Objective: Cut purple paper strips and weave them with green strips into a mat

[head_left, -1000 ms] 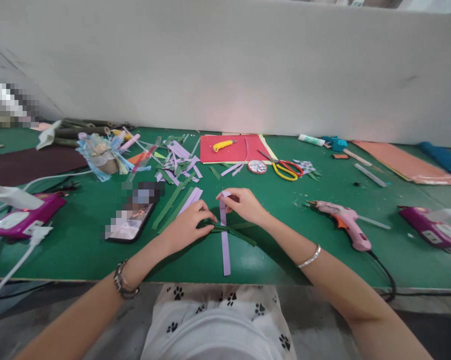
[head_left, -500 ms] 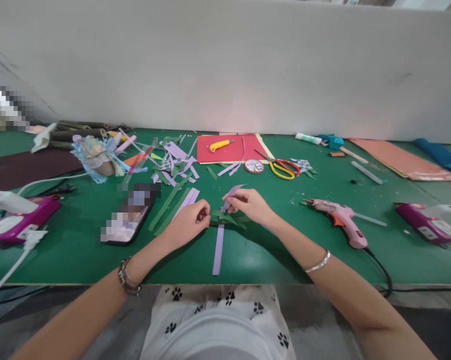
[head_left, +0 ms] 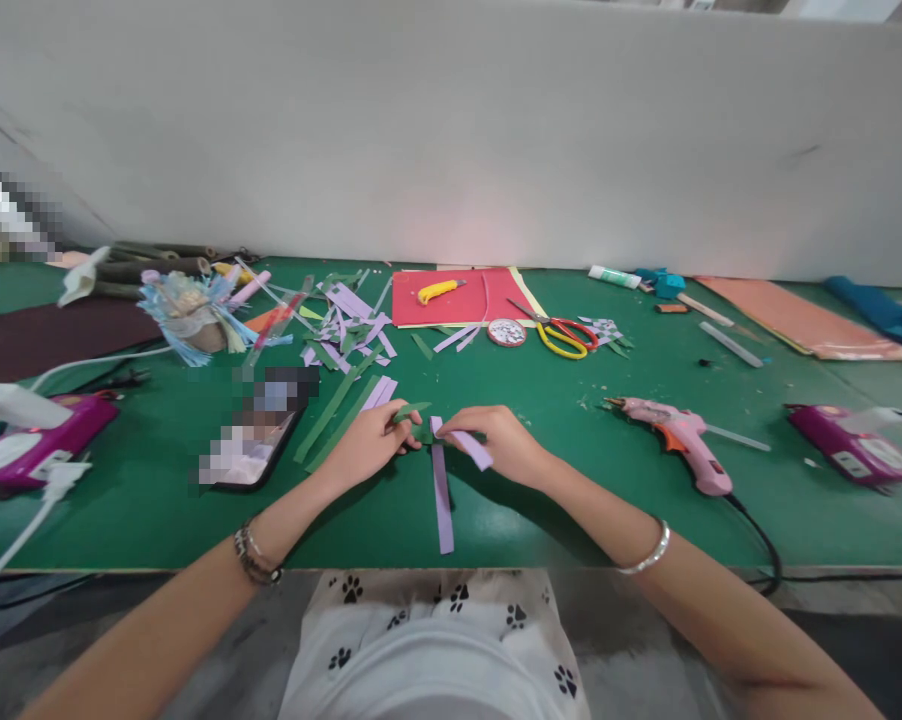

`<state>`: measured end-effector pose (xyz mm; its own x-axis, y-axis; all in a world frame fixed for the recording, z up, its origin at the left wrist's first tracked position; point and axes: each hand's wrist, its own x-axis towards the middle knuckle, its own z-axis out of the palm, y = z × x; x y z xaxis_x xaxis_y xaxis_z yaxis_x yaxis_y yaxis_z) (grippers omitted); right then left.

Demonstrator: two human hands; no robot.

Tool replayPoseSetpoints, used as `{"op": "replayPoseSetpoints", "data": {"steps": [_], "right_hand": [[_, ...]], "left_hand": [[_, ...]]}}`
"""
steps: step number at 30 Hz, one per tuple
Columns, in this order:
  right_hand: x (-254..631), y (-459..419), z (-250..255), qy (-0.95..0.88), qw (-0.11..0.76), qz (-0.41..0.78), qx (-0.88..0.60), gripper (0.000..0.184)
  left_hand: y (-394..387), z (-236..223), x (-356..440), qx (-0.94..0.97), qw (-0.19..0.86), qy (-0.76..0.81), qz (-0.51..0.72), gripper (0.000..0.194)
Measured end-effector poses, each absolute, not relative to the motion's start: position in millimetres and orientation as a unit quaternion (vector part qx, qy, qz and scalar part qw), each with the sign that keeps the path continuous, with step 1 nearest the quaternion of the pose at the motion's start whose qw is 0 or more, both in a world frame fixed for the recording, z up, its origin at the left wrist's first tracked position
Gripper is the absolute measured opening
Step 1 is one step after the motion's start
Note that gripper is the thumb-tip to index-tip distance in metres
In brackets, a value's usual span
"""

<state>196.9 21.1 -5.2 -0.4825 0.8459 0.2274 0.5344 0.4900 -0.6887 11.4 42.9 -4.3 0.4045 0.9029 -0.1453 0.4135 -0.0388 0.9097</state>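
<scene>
My left hand (head_left: 372, 440) is closed, its fingertips pinching a green paper strip (head_left: 413, 409) whose end sticks up above them. Opposite it, my right hand (head_left: 503, 440) is closed on a purple paper strip (head_left: 472, 451), with one end slanting down in front of the fingers. Between the hands the strips cross at a small woven spot. From there a purple length (head_left: 443, 515) points down toward the table's near edge. My fingers partly hide the crossing. Loose green strips (head_left: 338, 408) and purple strips (head_left: 380, 392) lie by my left hand.
A phone (head_left: 260, 435) lies left of my hands. A pink glue gun (head_left: 680, 430) with a cord lies to the right. Behind are cut paper scraps (head_left: 350, 325), red paper (head_left: 473, 305) with a yellow cutter (head_left: 440, 291), and scissors (head_left: 563, 335). Purple power strips flank both sides.
The purple end in my right hand has swung from pointing up to slanting down and right. The green end that lay rightward now sticks up over my left fingers.
</scene>
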Motion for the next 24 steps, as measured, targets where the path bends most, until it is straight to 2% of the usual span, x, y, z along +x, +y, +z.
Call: {"op": "replayPoseSetpoints", "data": {"steps": [3, 7, 12, 16, 18, 20, 24], "right_hand": [[196, 19, -4, -0.878, 0.211, 0.206, -0.378, 0.020], [198, 20, -2, -0.901, 0.191, 0.194, -0.339, 0.021], [206, 24, -3, -0.877, 0.162, 0.161, -0.422, 0.043], [206, 30, -6, -0.863, 0.135, 0.170, -0.455, 0.023], [203, 33, -6, -0.861, 0.125, 0.178, -0.460, 0.017], [201, 35, -6, -0.857, 0.119, 0.182, -0.468, 0.012], [197, 37, -8, -0.847, 0.137, 0.187, -0.479, 0.008]], "left_hand": [[42, -2, 13, 0.679, 0.489, 0.484, 0.256, 0.014], [42, 3, 14, 0.684, 0.496, 0.466, 0.261, 0.017], [47, 4, 13, 0.658, 0.510, 0.505, 0.229, 0.014], [50, -1, 11, 0.666, 0.513, 0.493, 0.222, 0.023], [49, -4, 11, 0.699, 0.473, 0.485, 0.230, 0.033], [48, -7, 14, 0.745, 0.387, 0.493, 0.227, 0.040], [46, -12, 21, 0.806, 0.233, 0.513, 0.183, 0.036]]}}
